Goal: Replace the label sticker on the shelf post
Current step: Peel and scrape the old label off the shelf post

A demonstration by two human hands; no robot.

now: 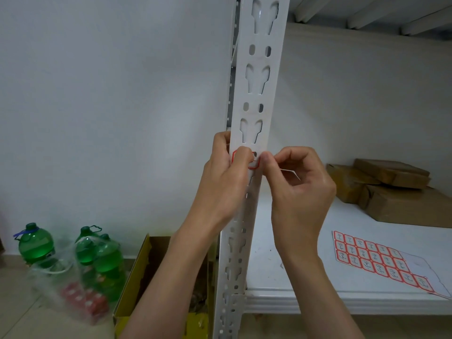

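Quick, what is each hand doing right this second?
Left hand: fingers curled against the red-bordered label sticker on the shelf post, pressing it.
Right hand: pinching the sticker's right edge between thumb and fingertip.

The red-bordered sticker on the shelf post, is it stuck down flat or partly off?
Cannot tell fully: the sticker lies against the post, but both hands' fingers cover much of it.

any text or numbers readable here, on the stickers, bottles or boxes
Nothing can be read for certain.
Sticker sheet: handwritten marks in each red frame, too small to read.
Label sticker on the shelf post: covered by the fingers.
Green bottles: labels blurred.
Brown parcels: no print visible.
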